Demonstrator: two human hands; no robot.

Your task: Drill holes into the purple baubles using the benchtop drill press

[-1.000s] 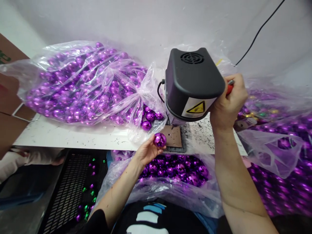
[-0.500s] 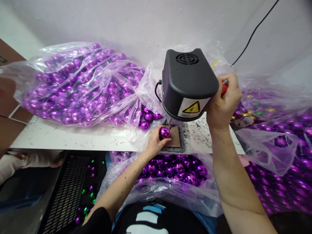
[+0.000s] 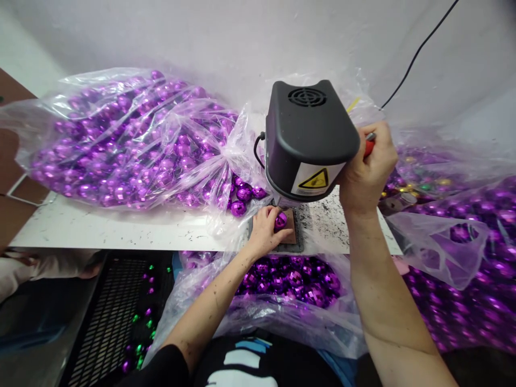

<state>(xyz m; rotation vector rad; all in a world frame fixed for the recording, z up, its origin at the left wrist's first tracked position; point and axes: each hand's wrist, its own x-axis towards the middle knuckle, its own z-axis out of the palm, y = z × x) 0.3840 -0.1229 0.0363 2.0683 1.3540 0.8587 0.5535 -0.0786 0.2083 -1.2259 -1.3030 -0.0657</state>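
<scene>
My left hand [image 3: 266, 230] has its fingers closed round a shiny purple faceted ball [image 3: 281, 220]. The ball is over a brown pad [image 3: 291, 235] at the base of a black press-like machine [image 3: 312, 123], whose head hides the spot above the ball. Up at the machine's right side, my right hand [image 3: 371, 161] is wrapped round a red handle [image 3: 368, 147] with a metal tip. Several loose purple balls [image 3: 238, 208] lie on the table just left of the machine base.
A knotted clear bag [image 3: 121, 145] of purple balls fills the table's left. An open bag [image 3: 290, 279] of balls is at my lap. More bagged balls [image 3: 463, 290] lie right. Black flecks dot the white table [image 3: 121, 226]. A black crate [image 3: 108, 312] stands lower left.
My left hand has moved slightly right with the purple ball, bringing it further over the brown pad and closer under the machine head. My right hand stays on the handle.
</scene>
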